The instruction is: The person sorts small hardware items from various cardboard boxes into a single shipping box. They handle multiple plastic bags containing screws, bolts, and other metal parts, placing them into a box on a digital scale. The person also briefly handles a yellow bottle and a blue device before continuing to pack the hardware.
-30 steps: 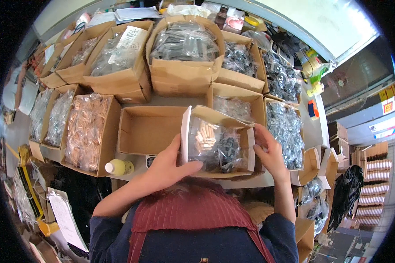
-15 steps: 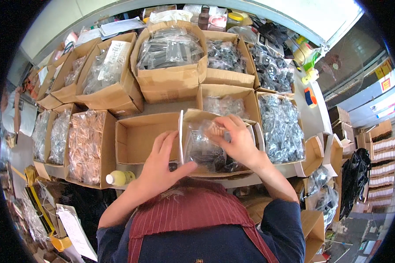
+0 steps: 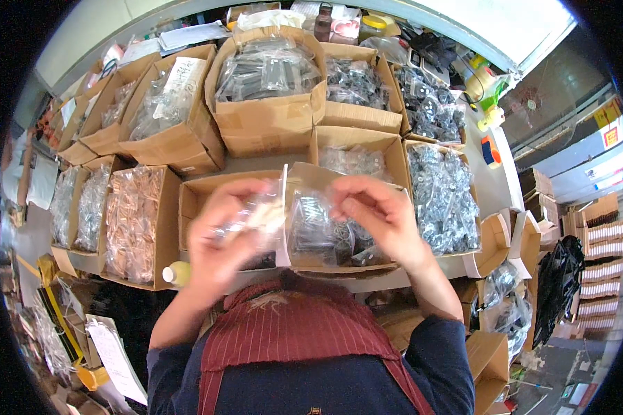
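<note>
My left hand, smeared by motion, is closed on a small clear plastic bag with pale contents I cannot make out. It is above an open cardboard box, beside an upright white divider. Just right of the divider, my right hand hovers over another cardboard box with its fingers loosely bent and apart from the thumb. Nothing shows clearly between them. Below it in that box lie clear bags, some with silvery or dark parts.
A box of copper-coloured packets stands left, with a capped yellowish bottle nearby. To the right is a box of bagged silvery-dark parts. Larger boxes, including one of dark flat packets, line the back.
My left hand has risen from the divider's near end and now holds a clear bag. My right hand has let go of the clear bag it held and shifted slightly right.
</note>
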`<state>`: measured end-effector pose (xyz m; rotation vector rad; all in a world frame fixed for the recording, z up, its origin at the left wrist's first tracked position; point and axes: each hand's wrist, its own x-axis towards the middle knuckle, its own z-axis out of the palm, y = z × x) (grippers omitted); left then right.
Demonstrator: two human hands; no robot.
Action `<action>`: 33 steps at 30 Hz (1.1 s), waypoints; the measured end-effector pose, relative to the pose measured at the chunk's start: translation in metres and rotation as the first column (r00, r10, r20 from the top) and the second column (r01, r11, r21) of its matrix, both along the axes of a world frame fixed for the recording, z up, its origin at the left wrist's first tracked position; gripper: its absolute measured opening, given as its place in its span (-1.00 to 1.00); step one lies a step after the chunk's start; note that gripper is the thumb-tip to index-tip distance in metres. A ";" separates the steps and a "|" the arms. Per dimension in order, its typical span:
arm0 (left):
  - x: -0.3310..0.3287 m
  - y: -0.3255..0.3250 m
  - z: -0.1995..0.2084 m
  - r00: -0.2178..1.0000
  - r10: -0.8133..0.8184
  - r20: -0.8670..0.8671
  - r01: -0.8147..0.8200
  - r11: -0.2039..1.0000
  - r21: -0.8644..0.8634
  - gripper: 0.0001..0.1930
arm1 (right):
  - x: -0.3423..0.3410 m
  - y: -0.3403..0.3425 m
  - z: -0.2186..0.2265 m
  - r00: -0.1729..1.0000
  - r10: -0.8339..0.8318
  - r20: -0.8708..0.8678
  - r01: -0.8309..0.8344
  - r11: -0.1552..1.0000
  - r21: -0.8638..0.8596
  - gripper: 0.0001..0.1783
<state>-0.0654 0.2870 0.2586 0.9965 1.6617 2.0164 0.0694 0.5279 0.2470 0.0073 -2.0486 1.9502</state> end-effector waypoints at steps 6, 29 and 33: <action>-0.044 -0.064 -0.001 0.940 0.177 0.293 -0.221 0.967 0.127 -0.75 | 0.021 0.043 -0.024 0.995 0.064 0.079 -0.101 0.605 0.790 -0.48; -0.138 -0.192 -0.012 0.762 0.535 0.366 -0.556 0.829 -0.053 -0.50 | -0.036 0.251 -0.044 0.779 -0.611 -0.142 0.556 0.568 0.607 -0.83; -0.216 -0.272 -0.073 0.692 0.608 0.389 -0.590 0.787 -0.180 -0.53 | -0.024 0.149 -0.025 0.941 -0.318 0.118 0.212 0.822 0.529 -0.82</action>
